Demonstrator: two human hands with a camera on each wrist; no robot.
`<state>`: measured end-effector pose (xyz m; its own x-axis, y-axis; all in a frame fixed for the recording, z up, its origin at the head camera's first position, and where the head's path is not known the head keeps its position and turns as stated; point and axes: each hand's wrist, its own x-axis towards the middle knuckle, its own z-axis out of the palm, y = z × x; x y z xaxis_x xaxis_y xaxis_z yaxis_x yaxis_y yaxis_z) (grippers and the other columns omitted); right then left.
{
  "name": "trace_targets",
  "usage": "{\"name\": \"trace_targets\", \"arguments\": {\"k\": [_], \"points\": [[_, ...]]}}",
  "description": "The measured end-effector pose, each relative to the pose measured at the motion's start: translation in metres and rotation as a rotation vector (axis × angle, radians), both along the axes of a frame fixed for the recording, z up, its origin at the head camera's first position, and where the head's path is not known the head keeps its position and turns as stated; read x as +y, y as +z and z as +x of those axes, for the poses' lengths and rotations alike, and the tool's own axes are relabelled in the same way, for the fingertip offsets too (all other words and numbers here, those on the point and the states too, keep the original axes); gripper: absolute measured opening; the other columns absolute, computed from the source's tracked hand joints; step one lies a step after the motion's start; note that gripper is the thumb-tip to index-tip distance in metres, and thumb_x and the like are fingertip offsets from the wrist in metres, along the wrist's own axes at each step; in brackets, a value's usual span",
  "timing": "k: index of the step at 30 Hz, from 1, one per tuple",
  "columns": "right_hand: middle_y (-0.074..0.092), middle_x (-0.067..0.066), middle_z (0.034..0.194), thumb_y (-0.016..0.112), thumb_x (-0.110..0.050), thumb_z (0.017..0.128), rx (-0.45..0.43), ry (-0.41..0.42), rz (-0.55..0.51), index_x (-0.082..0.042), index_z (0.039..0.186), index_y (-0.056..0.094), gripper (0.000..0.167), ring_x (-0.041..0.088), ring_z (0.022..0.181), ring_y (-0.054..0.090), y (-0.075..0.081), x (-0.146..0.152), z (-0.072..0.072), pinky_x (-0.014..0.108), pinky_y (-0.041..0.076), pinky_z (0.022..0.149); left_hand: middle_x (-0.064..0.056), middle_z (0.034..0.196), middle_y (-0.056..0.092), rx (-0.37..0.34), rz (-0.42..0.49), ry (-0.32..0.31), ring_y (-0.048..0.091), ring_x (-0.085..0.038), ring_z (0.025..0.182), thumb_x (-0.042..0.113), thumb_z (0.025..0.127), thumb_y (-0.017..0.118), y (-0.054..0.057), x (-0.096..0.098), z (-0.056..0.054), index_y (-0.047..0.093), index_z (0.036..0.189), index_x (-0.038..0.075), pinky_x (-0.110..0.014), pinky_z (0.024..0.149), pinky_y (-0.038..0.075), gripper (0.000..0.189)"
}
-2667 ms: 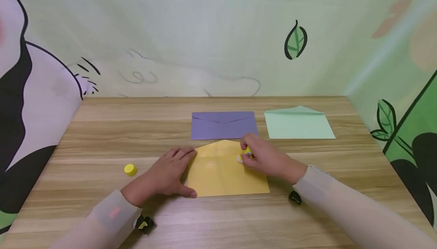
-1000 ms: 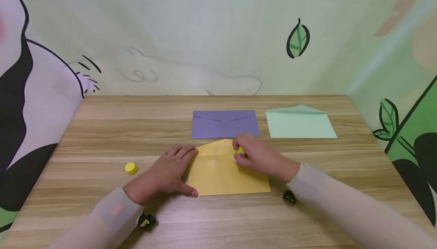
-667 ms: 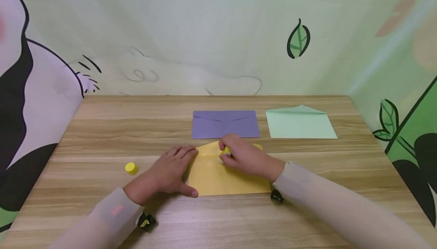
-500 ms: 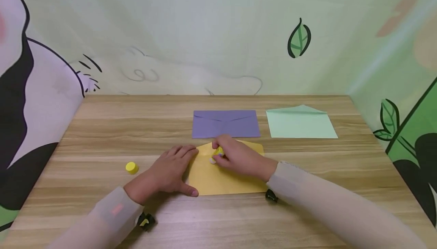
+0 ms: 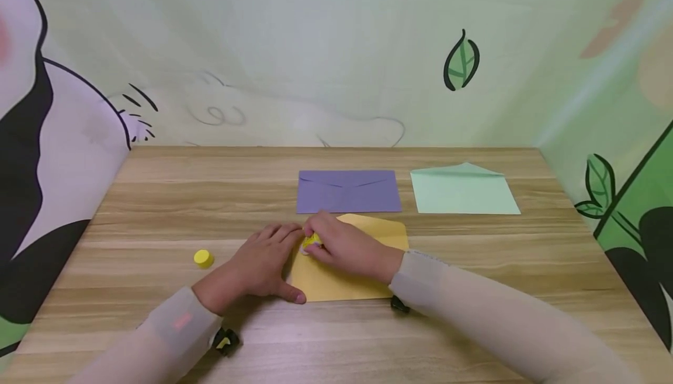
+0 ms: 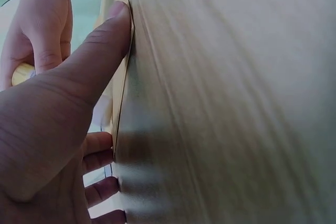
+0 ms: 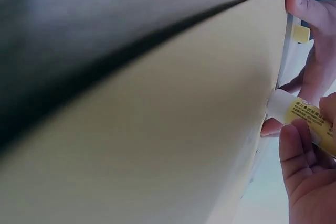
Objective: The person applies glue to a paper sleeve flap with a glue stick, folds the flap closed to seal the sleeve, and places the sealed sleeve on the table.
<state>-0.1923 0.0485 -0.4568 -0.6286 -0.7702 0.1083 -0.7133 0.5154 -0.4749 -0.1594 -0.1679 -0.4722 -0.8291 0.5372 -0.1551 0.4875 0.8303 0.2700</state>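
A yellow envelope (image 5: 347, 279) lies with its flap raised away from me in the head view. My left hand (image 5: 265, 264) rests spread at its left edge, thumb on the near corner and fingertips by the far one. My right hand (image 5: 352, 246) grips a yellow glue stick (image 5: 311, 241) near the envelope's upper left corner, close to the left fingertips. In the right wrist view the glue stick's white end (image 7: 280, 103) meets the paper, and printed text shows on its barrel. The left wrist view shows the left thumb (image 6: 105, 40) along the envelope's edge.
A yellow cap (image 5: 203, 258) stands on the wooden table (image 5: 210, 197) left of my left hand. Behind the yellow envelope lie a purple envelope (image 5: 347, 197) with its flap down and a mint green envelope (image 5: 465, 194). A printed cloth (image 5: 315, 62) hangs behind the table.
My right hand has slid the glue stick leftward along the envelope's upper part, from the right side to the left corner. The left hand has stayed in place.
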Motion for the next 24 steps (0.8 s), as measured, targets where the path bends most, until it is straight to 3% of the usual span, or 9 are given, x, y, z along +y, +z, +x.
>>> {"name": "trace_targets", "arguments": {"k": [10,24], "points": [[0.051,-0.001,0.108,0.058,-0.023,0.103,0.036,0.069,0.045,-0.011,0.115,0.05,0.019,0.012,0.095,0.051,0.008,-0.009,-0.001,0.025,0.047,0.087,-0.009,0.157,0.037,-0.012,-0.001,0.009,0.032,-0.037,0.144,0.078,0.061,0.078,0.003,0.001,0.001,0.037,0.152,0.008,-0.06,0.114,0.031,0.122],[0.049,-0.003,0.102,0.058,-0.023,0.1,0.026,0.011,0.117,-0.014,0.109,0.051,0.015,0.012,0.075,0.052,0.011,0.012,-0.005,0.023,0.047,0.073,-0.009,0.158,0.035,-0.034,-0.044,0.018,0.031,-0.035,0.145,0.078,0.06,0.079,0.005,0.005,0.0,0.035,0.154,0.007,-0.059,0.114,0.032,0.125]]}}
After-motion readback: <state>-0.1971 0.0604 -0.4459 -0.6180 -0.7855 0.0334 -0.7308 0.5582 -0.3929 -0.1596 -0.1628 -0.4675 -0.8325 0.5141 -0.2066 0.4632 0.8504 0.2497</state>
